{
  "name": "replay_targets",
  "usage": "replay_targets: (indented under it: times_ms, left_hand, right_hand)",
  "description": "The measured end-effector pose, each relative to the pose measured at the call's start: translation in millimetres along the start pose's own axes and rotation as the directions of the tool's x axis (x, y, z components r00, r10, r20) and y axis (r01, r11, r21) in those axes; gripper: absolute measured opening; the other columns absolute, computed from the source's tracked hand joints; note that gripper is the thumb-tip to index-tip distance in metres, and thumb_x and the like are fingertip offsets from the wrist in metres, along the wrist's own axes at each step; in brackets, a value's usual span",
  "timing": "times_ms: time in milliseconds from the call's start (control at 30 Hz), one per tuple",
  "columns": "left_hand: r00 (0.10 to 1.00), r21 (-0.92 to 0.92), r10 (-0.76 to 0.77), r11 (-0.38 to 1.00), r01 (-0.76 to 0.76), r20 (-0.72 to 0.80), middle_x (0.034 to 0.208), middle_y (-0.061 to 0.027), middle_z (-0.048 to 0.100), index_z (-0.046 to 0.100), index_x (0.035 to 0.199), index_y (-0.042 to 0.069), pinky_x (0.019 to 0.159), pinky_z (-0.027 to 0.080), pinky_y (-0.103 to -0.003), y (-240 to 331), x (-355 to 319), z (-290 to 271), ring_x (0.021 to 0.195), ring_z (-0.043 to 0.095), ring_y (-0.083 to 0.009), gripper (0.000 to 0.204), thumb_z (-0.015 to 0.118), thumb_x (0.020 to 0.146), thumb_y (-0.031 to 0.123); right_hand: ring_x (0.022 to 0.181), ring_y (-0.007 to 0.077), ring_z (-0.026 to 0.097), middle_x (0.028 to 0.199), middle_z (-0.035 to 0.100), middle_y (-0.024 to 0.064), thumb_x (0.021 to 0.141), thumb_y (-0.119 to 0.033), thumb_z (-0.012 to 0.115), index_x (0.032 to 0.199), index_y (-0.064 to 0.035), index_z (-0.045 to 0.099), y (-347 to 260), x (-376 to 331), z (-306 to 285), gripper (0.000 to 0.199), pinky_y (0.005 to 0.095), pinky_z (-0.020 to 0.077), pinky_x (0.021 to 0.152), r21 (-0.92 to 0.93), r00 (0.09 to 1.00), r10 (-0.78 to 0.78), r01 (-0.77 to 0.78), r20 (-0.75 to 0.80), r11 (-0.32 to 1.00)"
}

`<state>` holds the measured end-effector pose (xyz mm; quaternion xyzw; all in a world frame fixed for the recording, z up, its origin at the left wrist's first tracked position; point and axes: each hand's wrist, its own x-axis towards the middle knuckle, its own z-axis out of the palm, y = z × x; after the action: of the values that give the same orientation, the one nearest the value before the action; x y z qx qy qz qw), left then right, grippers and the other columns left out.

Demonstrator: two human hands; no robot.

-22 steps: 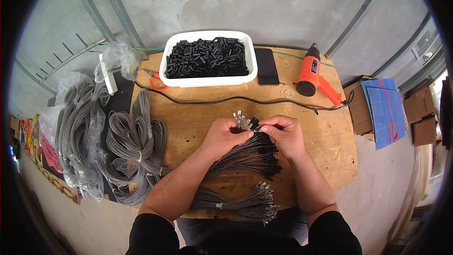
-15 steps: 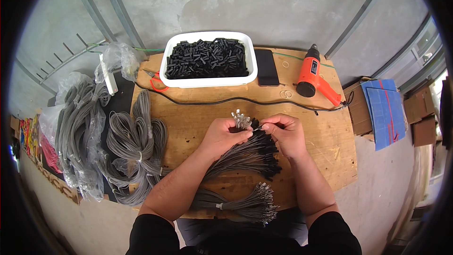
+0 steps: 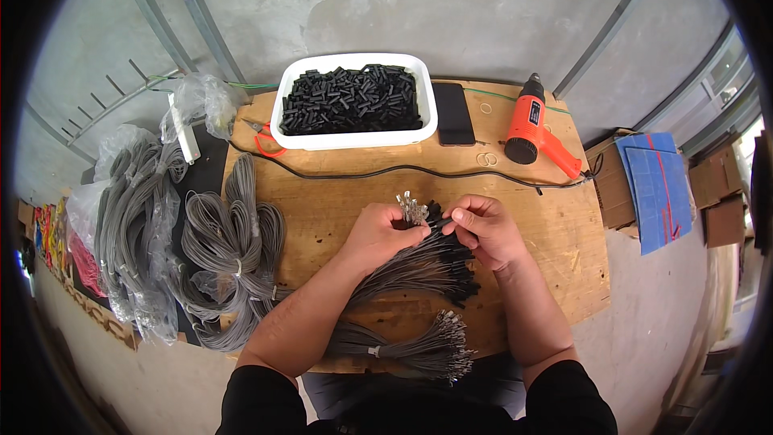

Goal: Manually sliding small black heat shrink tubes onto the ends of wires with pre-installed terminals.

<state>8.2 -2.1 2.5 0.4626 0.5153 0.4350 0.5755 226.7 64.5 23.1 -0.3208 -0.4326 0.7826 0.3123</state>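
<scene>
My left hand (image 3: pixel 378 234) is closed round a clutch of grey wires, whose silvery metal terminals (image 3: pixel 412 208) stick up above the thumb. Just to its right, my right hand (image 3: pixel 487 234) pinches a small black sleeve (image 3: pixel 445 225) with thumb and fingertips; the fingers partly hide it. Under both hands a fan of grey wires (image 3: pixel 403 270) spreads over the table, many of their right ends covered with black sleeves (image 3: pixel 460 270). Nearer to me lies a tied bundle of grey wires (image 3: pixel 398 351) with bare metal terminals.
A white tub (image 3: pixel 354 142) of short black sleeves stands at the back, beside a black phone (image 3: pixel 456 117). An orange heat gun (image 3: pixel 527 125) rests at the right. A black cable (image 3: pixel 386 169) crosses the wooden table (image 3: pixel 555 250). Coiled grey wires (image 3: pixel 233 234) and red-handled pliers (image 3: pixel 266 141) lie left.
My right hand has shifted slightly right and down, its fingertips now a little farther from my left thumb. My left hand keeps its hold on the wires.
</scene>
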Motion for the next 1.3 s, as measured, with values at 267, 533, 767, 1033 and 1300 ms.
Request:
replay_targets:
  times_ms: [267, 533, 767, 1033, 1300]
  left_hand:
    - [1.0, 0.003, 0.006, 1.0, -0.006, 0.005, 0.078, -0.0038, 0.069, 0.072, 0.091, -0.003, 0.066, 0.05, -0.023, 2.5, -1.2, 0.5, 0.072, 0.063, -0.0084, 0.013, 0.077, 0.086, 0.008]
    - [0.999, -0.028, 0.031, 0.999, -0.03, 0.036, 0.084, -0.0057, 0.073, 0.075, 0.098, -0.001, 0.07, 0.052, -0.022, -0.1, -1.3, 3.7, 0.077, 0.065, -0.0083, 0.014, 0.078, 0.086, 0.006]
    - [0.977, 0.226, 0.215, 0.951, -0.211, 0.006, 0.087, -0.0058, 0.074, 0.076, 0.099, 0.0, 0.07, 0.053, -0.025, -0.8, -2.4, 3.7, 0.078, 0.067, -0.0089, 0.017, 0.079, 0.084, 0.006]
    - [0.998, -0.11, 0.066, 0.992, -0.066, 0.001, 0.084, -0.0046, 0.07, 0.073, 0.101, -0.005, 0.068, 0.05, -0.023, 0.0, -2.4, 3.5, 0.075, 0.063, -0.0086, 0.017, 0.077, 0.086, 0.002]
    - [1.0, -0.135, -0.003, 0.991, 0.003, 0.003, 0.08, -0.0035, 0.066, 0.069, 0.097, -0.005, 0.067, 0.048, -0.024, -0.7, -1.9, 1.8, 0.072, 0.059, -0.009, 0.011, 0.072, 0.089, 0.003]
  right_hand:
    - [0.051, 0.0047, 0.044, 0.081, 0.072, 0.0128, 0.096, -0.011, 0.067, 0.098, 0.0006, 0.068, 1.1, -0.3, 2.4, 0.012, 0.0177, 0.0342, 0.048, -0.084, 1.0, -0.008, 0.008, -0.001, 0.996]
    - [0.06, 0.0034, 0.048, 0.09, 0.072, 0.0096, 0.093, -0.008, 0.07, 0.1, 0.001, 0.069, -0.8, -1.3, -4.0, 0.012, 0.0185, 0.0383, 0.055, -0.148, 0.989, -0.137, 0.128, -0.054, 0.981]
    - [0.066, 0.0009, 0.039, 0.078, 0.058, -0.0058, 0.085, -0.001, 0.078, 0.105, -0.0033, 0.073, -0.6, -4.6, 10.5, 0.021, 0.0178, 0.0335, 0.059, -0.521, 0.939, -0.335, 0.322, 0.072, 0.79]
    - [0.071, -0.0004, 0.05, 0.081, 0.063, -0.006, 0.09, 0.003, 0.072, 0.096, -0.002, 0.07, 2.5, -5.4, 10.1, 0.008, 0.0169, 0.0402, 0.063, -0.481, 0.967, -0.253, 0.24, 0.04, 0.843]
    - [0.07, 0.0031, 0.051, 0.08, 0.063, -0.003, 0.09, 0.001, 0.069, 0.097, -0.0004, 0.068, 0.6, -3.5, 11.9, 0.008, 0.0194, 0.0422, 0.064, -0.43, 0.987, -0.159, 0.147, 0.01, 0.89]
